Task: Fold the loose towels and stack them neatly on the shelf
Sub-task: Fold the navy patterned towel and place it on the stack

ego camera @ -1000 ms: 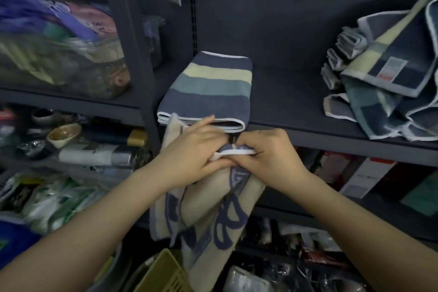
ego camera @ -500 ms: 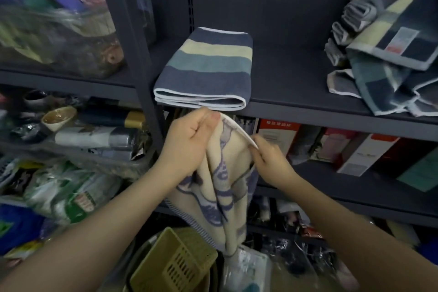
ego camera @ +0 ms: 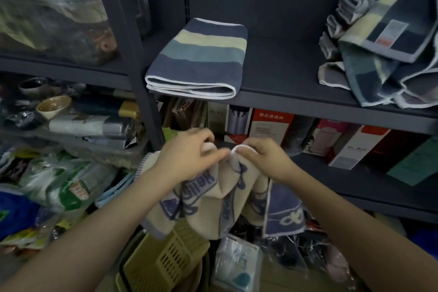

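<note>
A cream towel [ego camera: 208, 206] with blue lettering and a blue end panel hangs in front of me, below the shelf edge. My left hand [ego camera: 187, 156] grips its top edge on the left. My right hand [ego camera: 263, 159] pinches the white hem just beside it, the two hands almost touching. On the dark shelf [ego camera: 284, 73] above lies a folded striped blue, teal and pale yellow towel [ego camera: 201, 59]. A loose heap of blue and yellow towels [ego camera: 384, 54] sits at the shelf's right end.
A grey upright post [ego camera: 132, 54] divides the shelving on the left. Boxes [ego camera: 272, 125] fill the lower shelf behind the towel. A yellow slotted basket [ego camera: 166, 261] stands below my hands. Bags and bowls crowd the left shelves.
My hands have dropped below the shelf edge with the cream towel and come together again after spreading. The towel now hangs in bunched folds, its blue end panel showing at the right.
</note>
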Action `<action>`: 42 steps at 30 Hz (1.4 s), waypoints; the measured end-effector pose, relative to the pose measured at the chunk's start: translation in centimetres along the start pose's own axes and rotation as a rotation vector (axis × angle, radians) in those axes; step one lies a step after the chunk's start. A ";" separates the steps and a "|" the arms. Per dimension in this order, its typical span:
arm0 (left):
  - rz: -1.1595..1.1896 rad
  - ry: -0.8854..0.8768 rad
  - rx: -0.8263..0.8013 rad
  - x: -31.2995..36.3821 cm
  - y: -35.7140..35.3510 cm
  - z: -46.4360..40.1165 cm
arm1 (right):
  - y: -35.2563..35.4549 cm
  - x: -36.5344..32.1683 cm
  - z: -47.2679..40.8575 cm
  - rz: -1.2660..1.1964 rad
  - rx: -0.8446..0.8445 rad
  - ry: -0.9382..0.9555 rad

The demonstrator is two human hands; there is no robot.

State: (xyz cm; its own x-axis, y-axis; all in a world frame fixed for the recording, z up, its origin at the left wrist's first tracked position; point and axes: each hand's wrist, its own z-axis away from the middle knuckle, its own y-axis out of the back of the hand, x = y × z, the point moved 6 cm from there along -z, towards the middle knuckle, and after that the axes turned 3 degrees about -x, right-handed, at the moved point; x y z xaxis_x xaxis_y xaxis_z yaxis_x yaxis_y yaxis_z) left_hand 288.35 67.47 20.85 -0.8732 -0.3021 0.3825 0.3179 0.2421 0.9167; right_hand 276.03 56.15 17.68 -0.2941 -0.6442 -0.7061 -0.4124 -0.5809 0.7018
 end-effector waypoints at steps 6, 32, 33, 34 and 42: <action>0.114 -0.217 -0.178 4.0 -3.7 -0.4 | 0.6 -1.6 1.0 -0.039 0.033 0.022; 0.621 0.571 0.271 3.9 -4.1 -1.0 | 7.4 12.9 5.9 0.056 -0.105 -0.214; 0.502 0.506 0.211 4.7 -4.7 -1.1 | 7.0 11.9 5.8 -0.011 -0.098 -0.202; 0.445 0.442 0.162 5.7 -5.3 -1.2 | 6.6 10.9 5.9 -0.107 -0.098 -0.205; 0.593 0.043 0.207 12.2 -5.6 -1.1 | 4.8 4.4 7.2 -0.623 -0.316 -0.063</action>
State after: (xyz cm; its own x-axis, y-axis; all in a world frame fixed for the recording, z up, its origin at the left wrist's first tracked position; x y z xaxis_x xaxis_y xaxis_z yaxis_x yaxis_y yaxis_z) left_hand 276.32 61.37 20.50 -0.5533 -0.0976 0.8272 0.6613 0.5524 0.5075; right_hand 266.56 54.07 17.25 -0.1380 -0.1200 -0.9831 -0.2530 -0.9554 0.1521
